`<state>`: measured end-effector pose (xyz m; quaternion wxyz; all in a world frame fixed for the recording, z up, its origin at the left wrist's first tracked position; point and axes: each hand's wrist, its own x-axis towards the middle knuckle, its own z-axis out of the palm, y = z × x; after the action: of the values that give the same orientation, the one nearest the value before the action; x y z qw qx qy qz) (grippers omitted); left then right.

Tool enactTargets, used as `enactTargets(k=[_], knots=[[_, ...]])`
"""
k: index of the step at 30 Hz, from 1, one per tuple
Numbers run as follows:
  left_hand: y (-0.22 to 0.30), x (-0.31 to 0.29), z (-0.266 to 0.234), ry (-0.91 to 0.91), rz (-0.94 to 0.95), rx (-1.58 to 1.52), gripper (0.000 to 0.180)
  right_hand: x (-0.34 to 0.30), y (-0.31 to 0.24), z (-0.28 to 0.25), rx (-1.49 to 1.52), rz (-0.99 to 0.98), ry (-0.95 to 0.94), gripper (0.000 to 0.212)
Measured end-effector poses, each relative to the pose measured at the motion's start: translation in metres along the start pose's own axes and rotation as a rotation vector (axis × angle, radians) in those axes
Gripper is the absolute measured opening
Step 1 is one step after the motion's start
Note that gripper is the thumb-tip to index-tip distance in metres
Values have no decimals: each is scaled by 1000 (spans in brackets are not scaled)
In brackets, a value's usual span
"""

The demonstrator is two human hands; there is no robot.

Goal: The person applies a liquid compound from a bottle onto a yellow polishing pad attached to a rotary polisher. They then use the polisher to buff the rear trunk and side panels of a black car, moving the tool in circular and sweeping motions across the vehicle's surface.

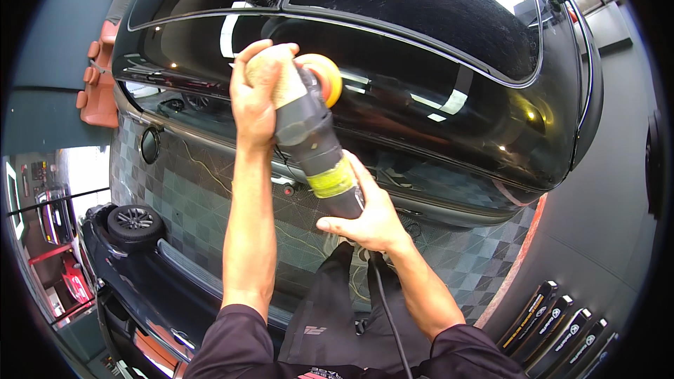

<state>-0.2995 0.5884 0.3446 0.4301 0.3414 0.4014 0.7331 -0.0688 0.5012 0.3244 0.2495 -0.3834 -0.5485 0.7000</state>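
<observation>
Both my hands hold a black corded polisher at a slant in front of a glossy black car. My left hand is wrapped round the tool's head, where pale tape covers part of the housing. Farther back, my right hand grips the rear of the body, just behind a band of yellow-green tape. A round orange-yellow foam pad sticks out on the right side of the head, by the car's painted side panel below the windows. Whether the pad presses on the paint, I cannot tell.
A power cord hangs from the tool past my legs to the lower edge. Behind on the left is another dark car, with a wheel by it. Reddish-brown seats stand far left; several long dark boxes lower right.
</observation>
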Motion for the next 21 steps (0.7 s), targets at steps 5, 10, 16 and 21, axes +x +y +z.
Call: enactTargets(k=[5, 10, 16, 21], knots=[[-16, -9, 58, -108, 43, 218, 38, -32, 15, -23, 124, -51, 123, 112], [-37, -33, 153, -170, -3, 316, 40, -76, 31, -54, 311, 13, 317, 83], [-62, -91, 218, -272, 298, 578, 53, -110, 50, -100, 236, -87, 443, 87], [-72, -105, 223, -200, 312, 585, 51, -122, 66, -102, 164, -56, 481, 81]])
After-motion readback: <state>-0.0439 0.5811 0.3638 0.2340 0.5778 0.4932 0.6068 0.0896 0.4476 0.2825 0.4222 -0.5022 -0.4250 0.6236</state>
